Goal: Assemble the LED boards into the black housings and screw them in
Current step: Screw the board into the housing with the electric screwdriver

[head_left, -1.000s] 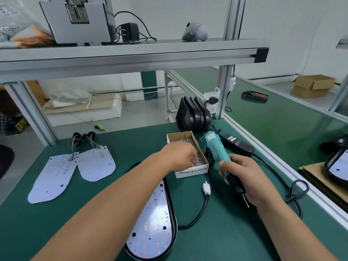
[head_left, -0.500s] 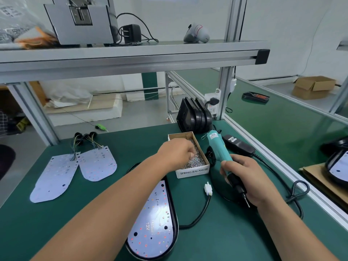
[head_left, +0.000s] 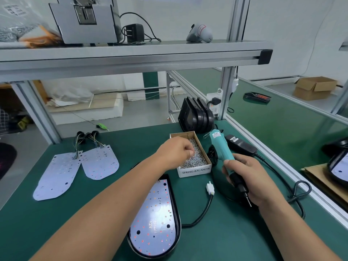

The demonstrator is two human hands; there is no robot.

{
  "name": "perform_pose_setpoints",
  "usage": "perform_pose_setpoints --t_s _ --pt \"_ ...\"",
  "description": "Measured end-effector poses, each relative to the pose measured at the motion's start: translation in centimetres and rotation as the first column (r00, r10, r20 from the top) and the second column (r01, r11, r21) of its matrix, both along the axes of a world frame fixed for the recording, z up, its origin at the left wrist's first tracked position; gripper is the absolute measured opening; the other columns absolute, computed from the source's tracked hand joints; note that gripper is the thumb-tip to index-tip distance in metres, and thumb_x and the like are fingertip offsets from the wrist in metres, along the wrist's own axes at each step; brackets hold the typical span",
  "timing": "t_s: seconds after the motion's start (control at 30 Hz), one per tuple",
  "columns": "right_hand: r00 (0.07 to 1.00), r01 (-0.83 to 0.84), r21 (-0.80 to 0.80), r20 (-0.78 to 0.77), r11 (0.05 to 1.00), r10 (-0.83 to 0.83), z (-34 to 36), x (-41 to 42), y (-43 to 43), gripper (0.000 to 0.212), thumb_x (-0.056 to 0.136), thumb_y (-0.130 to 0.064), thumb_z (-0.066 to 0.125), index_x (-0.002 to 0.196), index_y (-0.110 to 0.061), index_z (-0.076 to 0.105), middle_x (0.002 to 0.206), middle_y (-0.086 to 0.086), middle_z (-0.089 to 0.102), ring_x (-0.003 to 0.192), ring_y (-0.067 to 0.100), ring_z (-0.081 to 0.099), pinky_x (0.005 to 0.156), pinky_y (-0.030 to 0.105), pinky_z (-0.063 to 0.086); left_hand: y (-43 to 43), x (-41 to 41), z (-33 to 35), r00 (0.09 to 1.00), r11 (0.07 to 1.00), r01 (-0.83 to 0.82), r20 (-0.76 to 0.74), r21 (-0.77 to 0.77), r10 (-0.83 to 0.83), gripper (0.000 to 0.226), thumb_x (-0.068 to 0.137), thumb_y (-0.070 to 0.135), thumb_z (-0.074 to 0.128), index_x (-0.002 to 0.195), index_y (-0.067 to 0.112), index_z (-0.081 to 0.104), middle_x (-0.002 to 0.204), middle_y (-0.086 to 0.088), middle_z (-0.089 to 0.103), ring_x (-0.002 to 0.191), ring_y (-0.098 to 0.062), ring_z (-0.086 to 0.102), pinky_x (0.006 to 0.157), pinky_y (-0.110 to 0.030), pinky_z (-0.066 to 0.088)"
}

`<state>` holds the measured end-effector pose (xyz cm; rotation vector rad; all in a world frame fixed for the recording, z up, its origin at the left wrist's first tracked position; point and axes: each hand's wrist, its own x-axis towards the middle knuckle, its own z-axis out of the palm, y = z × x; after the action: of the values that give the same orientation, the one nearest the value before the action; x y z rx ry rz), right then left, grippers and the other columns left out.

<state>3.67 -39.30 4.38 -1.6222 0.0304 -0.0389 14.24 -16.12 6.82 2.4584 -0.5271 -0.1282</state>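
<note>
A white LED board (head_left: 156, 223) lies inside a black housing (head_left: 178, 213) on the green table near me. Behind it stands a small cardboard box (head_left: 195, 171) full of screws (head_left: 197, 161). My left hand (head_left: 175, 151) hovers over the box, its fingertips pinched together just above the screws. To the right of the box, my right hand (head_left: 248, 181) grips a teal electric screwdriver (head_left: 219, 146), whose bit points down towards me. Two loose LED boards (head_left: 58, 174) (head_left: 101, 162) with wire bundles lie at the left.
A stack of black housings (head_left: 195, 115) leans at the back by the frame post. The black power adapter (head_left: 241, 146) and its cable trail along the right edge. A white connector (head_left: 210, 188) on a black cable lies beside the housing. A metal shelf (head_left: 131, 55) hangs overhead.
My left hand has risen a little out of the screw box and drawn left, fingertips pinched. The right hand with the screwdriver has barely moved.
</note>
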Motion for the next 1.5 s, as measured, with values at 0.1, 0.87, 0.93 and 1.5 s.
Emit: perform_pose_setpoints --t_s 0.1,0.87,0.93,1.5 --pt "1.0 -0.005 0.105 0.003 0.994 0.005 -0.3 0.3 -0.3 0.029 0.079 -0.028 0.071 0.089 -0.001 0.066 0.08 0.019 0.061 0.062 0.028 0.051 0.051 0.031 0.041 0.6 -0.9 1.5 0.984 0.926 -0.128 -0.158 -0.354 0.075 0.012 0.103 0.014 0.065 0.101 0.015 0.077 0.09 0.005 0.075 0.085 -0.013 0.069 0.082 -0.031 0.057" --pt "0.997 0.075 0.767 -0.035 0.637 -0.075 6.5 1.5 12.8 0.05 0.093 -0.061 0.068 0.104 -0.012 0.064 0.07 0.0 0.054 0.054 0.014 0.051 0.047 0.025 0.048 11.5 -15.8 1.8 0.659 0.188 -0.636 -0.653 -0.749 -0.373 0.018 0.089 0.012 0.069 0.098 0.002 0.082 0.09 -0.012 0.066 0.061 -0.011 0.046 0.04 -0.016 0.033" --pt "0.993 0.091 0.802 -0.026 0.591 -0.117 7.1 2.1 13.6 0.046 0.091 -0.059 0.072 0.099 -0.014 0.063 0.071 -0.001 0.054 0.056 0.013 0.051 0.049 0.025 0.049 11.3 -16.0 1.8 0.668 0.191 -0.625 -0.645 -0.757 -0.372 0.02 0.089 0.011 0.068 0.101 0.001 0.081 0.092 -0.013 0.066 0.062 -0.011 0.048 0.042 -0.016 0.033" --pt "0.992 -0.008 0.889 0.063 0.457 -0.105 5.3 0.9 14.1 0.048 0.092 -0.057 0.066 0.109 -0.011 0.062 0.077 -0.001 0.051 0.062 0.013 0.049 0.053 0.024 0.046 10.8 -17.5 1.0 0.814 0.364 -0.434 -0.532 -0.824 -0.234 0.024 0.087 0.01 0.082 0.111 0.005 0.082 0.089 -0.01 0.07 0.058 -0.008 0.044 0.046 -0.017 0.033"
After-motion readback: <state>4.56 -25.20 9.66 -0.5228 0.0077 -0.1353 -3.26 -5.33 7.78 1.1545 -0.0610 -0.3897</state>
